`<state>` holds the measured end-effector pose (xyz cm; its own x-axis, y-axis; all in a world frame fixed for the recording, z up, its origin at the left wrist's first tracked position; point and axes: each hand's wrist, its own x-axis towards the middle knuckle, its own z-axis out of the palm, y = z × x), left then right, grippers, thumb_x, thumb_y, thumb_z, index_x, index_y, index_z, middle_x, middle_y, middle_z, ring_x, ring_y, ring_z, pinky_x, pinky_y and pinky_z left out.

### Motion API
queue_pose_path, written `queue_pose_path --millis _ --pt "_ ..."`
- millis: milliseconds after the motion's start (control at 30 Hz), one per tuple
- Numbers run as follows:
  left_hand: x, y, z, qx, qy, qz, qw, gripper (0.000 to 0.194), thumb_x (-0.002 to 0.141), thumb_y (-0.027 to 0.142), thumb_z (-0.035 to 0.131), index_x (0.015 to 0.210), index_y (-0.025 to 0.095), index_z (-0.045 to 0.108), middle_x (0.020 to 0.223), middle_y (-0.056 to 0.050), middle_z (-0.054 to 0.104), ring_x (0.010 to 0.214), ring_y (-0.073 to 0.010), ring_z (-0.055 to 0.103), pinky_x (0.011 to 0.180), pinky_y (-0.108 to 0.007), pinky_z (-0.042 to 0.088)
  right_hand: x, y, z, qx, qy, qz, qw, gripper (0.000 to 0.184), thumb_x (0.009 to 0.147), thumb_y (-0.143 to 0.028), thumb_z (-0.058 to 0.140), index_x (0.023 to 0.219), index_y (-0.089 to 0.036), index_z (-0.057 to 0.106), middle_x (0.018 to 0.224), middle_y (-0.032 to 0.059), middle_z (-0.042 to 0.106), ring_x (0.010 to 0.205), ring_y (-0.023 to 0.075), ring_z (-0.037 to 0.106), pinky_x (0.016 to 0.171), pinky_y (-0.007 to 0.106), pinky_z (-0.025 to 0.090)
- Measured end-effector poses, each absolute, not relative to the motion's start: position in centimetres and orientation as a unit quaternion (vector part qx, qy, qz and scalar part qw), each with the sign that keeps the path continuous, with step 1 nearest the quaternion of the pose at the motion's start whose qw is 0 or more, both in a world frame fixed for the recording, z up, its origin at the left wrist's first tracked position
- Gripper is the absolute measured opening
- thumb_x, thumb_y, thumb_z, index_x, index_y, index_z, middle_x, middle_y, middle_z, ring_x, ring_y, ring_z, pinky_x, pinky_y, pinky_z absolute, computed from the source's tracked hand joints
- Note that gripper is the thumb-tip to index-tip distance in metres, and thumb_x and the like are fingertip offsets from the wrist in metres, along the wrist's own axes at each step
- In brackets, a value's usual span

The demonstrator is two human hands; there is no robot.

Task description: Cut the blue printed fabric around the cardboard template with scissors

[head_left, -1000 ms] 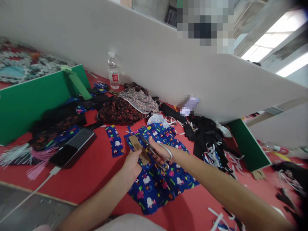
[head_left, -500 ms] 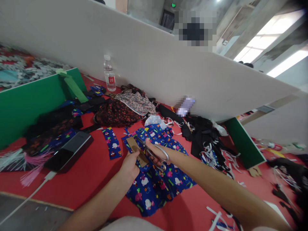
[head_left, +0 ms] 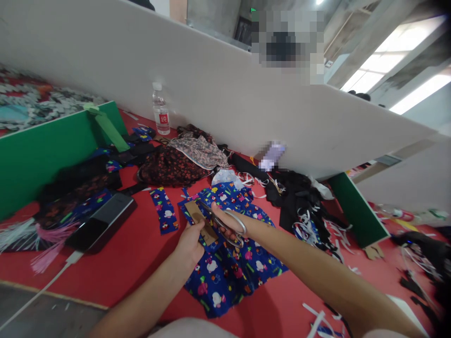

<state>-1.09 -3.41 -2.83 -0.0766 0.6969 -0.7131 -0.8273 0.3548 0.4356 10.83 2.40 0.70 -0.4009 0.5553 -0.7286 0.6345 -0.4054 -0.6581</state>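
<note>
My right hand (head_left: 225,221) grips a pair of silver scissors (head_left: 222,222), its fingers through the handle loops and the blades pointing left. The blades meet a brown cardboard template (head_left: 200,220) laid on blue cartoon-print fabric (head_left: 232,267). My left hand (head_left: 190,244) is closed on the near edge of the template and the fabric under it, pinching them together. A cut strip of the same blue fabric (head_left: 164,210) lies on the red table just left of my hands.
A phone on a power bank (head_left: 102,221) with a white cable lies at the left. A water bottle (head_left: 160,110) stands by the white partition. Floral fabrics (head_left: 183,159), black cloth and white scraps (head_left: 303,206) crowd the back and right. Green dividers (head_left: 45,145) flank the area.
The view shifted slightly. My hands, the scissors and the template hold almost the same place on the fabric; the blades have barely moved.
</note>
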Motion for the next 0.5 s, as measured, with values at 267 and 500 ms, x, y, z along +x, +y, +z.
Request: queue_pose_path --millis 267,500 --pt "-1.2 -3.6 -2.9 -0.06 0.469 0.565 0.676 0.028 0.083 0.003 0.048 0.105 0.017 0.058 0.067 -0.002 0.068 0.056 -0.0172 0.067 0.061 -0.033 0.057 10.5 2.8 1.2 0.562 0.531 -0.633 0.05 0.07 0.072 -0.084 0.022 0.069 -0.018 0.047 0.055 -0.0031 0.039 0.037 0.0057 0.032 0.03 0.019 0.028" --pt "-1.3 -3.7 -2.4 -0.062 0.473 0.573 0.666 0.03 0.082 0.003 0.051 0.105 0.019 0.058 0.075 -0.003 0.07 0.06 -0.0166 0.068 0.066 -0.033 0.057 10.1 3.3 1.7 0.558 0.51 -0.652 0.063 0.072 0.075 -0.082 0.018 0.073 -0.017 0.049 0.051 -0.0052 0.037 0.035 0.0045 0.03 0.03 0.017 0.026"
